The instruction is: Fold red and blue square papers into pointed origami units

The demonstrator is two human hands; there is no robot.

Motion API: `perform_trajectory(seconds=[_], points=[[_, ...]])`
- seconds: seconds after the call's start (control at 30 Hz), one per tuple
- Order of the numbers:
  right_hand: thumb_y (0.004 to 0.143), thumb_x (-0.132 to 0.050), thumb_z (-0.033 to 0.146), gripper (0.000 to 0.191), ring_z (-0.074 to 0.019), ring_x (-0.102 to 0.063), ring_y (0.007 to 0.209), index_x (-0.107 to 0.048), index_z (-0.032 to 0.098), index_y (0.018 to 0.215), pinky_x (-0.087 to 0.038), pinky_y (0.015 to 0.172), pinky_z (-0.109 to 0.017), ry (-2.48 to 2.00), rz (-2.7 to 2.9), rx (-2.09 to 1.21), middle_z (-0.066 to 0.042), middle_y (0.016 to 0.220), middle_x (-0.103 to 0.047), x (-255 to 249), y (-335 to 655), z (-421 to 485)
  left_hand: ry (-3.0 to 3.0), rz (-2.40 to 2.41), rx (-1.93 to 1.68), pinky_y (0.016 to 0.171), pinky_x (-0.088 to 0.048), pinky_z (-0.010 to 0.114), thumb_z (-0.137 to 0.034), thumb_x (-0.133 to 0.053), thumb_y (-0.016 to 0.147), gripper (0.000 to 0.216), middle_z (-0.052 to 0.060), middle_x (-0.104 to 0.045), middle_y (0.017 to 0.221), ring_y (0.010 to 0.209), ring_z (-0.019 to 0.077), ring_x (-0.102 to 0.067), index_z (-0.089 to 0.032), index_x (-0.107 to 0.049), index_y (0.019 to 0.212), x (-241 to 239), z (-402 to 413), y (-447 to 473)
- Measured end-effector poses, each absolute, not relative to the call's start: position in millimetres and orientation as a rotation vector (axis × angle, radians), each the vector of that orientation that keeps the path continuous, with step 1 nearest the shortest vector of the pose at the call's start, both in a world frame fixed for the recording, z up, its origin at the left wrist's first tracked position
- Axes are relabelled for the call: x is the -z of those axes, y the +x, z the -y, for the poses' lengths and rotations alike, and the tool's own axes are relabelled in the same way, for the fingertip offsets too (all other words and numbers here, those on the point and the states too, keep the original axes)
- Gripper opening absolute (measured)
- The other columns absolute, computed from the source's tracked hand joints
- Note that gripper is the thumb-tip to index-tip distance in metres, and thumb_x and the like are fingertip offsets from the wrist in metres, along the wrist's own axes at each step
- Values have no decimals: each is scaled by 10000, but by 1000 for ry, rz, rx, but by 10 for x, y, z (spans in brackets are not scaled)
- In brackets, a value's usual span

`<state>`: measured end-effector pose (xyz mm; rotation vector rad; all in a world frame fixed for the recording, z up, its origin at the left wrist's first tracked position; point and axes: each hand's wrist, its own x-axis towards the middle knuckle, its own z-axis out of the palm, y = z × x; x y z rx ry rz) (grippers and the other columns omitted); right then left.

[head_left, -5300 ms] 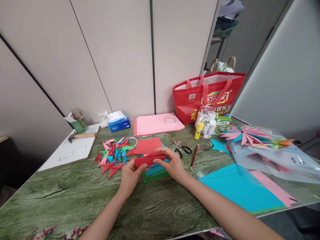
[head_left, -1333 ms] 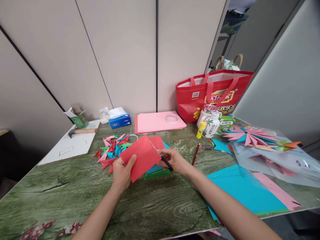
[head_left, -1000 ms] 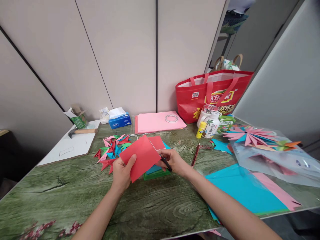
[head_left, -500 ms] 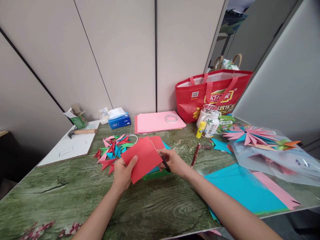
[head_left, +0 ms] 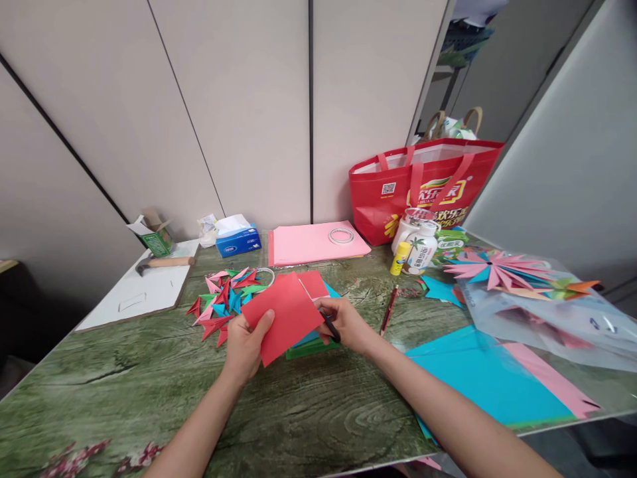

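My left hand [head_left: 247,342] pinches the left edge of a sheet of red paper [head_left: 284,315], thumb on top, and tilts it above the table. Black-handled scissors [head_left: 330,328] are gripped in my right hand [head_left: 344,323] at the paper's right edge. A thin pale line, probably a blade, shows along a cut in the red sheet; most of the scissors is hidden. Under the red paper lie blue and green sheets [head_left: 313,348]. Folded paper stars [head_left: 226,302] in red, pink, blue and green lie in a heap just left of the paper.
Pink paper [head_left: 308,244] with a tape roll [head_left: 341,236] lies at the back. A tissue box [head_left: 237,241] and a hammer [head_left: 166,263] are left. On the right are a red bag [head_left: 368,199], glue stick [head_left: 399,258], pencil [head_left: 389,310], blue sheets [head_left: 482,378] and a plastic bag [head_left: 537,325].
The fingers of my right hand and the scissors handle have shifted very slightly. The red paper and my left hand look the same.
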<state>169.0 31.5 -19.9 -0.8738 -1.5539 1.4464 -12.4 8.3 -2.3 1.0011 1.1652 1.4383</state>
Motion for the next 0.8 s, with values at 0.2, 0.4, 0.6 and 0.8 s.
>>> perform_trajectory(seconds=[0.2, 0.4, 0.6, 0.8], points=[[557, -709, 291, 268, -95, -518, 428, -525, 169, 710, -348, 406, -186, -858, 1502, -1508, 54, 523, -517, 212, 1685, -336, 1000, -1140, -1387, 578, -529, 328, -341, -731, 536, 303, 78, -715, 749, 661, 239, -659, -129, -662, 741, 44, -80, -124], [557, -705, 274, 250, -80, -481, 385, -520, 166, 687, -341, 372, -180, -846, 1498, -1483, 63, 498, -491, 232, 1680, -340, 980, -1115, -1389, 578, -534, 338, -326, -731, 538, 297, 83, -713, 721, 663, 249, -661, -121, -656, 740, 15, -71, -109], [552, -695, 260, 236, -63, -457, 349, -515, 166, 671, -326, 351, -170, -854, 1465, -1506, 70, 492, -486, 225, 1667, -328, 979, -1103, -1386, 570, -535, 326, -313, -732, 542, 291, 80, -713, 722, 639, 239, -662, -121, -658, 748, 14, -70, -112], [558, -617, 169, 144, -90, -512, 397, -539, 166, 680, -363, 376, -171, -852, 1418, -1514, 66, 472, -513, 246, 1656, -348, 970, -1082, -1346, 563, -535, 301, -288, -727, 566, 268, 71, -714, 727, 621, 215, -661, -115, -644, 753, 40, -65, -118]])
